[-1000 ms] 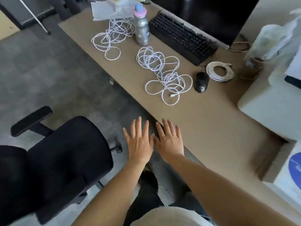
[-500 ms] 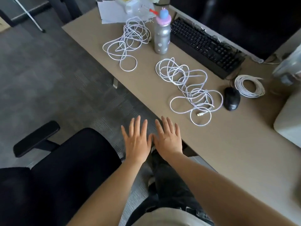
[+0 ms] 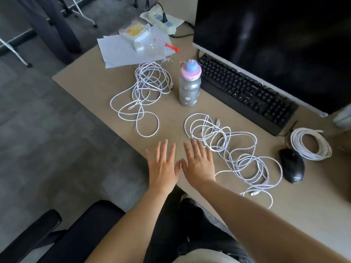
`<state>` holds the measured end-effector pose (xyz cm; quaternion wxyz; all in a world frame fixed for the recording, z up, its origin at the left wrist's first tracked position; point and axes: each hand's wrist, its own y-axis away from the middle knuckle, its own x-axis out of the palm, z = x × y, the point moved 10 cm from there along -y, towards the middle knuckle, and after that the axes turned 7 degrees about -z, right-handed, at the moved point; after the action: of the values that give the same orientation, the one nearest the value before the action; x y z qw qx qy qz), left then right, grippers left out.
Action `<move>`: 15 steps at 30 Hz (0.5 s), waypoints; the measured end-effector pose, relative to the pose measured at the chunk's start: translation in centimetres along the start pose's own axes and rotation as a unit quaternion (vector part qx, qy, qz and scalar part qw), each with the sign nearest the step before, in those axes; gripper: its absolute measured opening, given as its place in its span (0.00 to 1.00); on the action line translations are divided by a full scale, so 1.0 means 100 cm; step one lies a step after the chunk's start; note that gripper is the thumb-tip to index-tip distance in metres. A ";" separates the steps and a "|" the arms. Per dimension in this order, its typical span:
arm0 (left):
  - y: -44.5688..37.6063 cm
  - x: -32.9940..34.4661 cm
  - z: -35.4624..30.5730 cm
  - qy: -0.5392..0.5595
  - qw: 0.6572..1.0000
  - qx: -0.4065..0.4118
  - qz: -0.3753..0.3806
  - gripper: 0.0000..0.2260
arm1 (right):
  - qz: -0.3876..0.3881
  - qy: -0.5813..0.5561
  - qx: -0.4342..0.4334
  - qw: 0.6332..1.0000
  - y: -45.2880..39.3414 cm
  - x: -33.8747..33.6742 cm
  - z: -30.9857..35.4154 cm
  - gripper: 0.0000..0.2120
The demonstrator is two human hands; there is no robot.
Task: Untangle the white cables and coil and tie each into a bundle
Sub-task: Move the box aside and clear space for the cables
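Both hands, left and right, flat, fingers spread, holding nothing. Near tangle right of bottle; far tangle left. Neither untangled (coiling, tying remain).

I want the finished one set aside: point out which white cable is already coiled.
The neat round coil beside the black mouse, right of the keyboard. The other two lie as loose tangles.

Two white cable tangles loose on the bench, neither coiled nor tied. Left tangle: dense knot of loops at the far end, bigger loops trailing nearer. Right tangle: sprawled wide, plug ends exposed at both extremes. Third white cable already coiled, far right.
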<state>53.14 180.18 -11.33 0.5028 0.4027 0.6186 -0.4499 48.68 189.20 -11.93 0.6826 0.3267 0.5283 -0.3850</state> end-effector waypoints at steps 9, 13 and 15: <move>-0.102 0.012 0.013 0.044 0.996 0.079 -0.010 0.26 | -0.077 -0.053 0.096 0.991 -0.080 -0.020 -0.014 0.27; -0.162 0.016 0.016 0.098 0.987 0.124 -0.005 0.27 | -0.117 -0.086 0.189 0.971 -0.111 -0.027 -0.026 0.26; -0.194 0.015 0.019 0.152 0.980 0.128 -0.008 0.27 | -0.131 -0.102 0.239 0.957 -0.125 -0.029 -0.032 0.28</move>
<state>34.89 173.21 -10.04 0.3440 0.5225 0.6282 -0.4626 35.82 186.35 -10.30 0.5781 0.3676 0.3867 -0.6174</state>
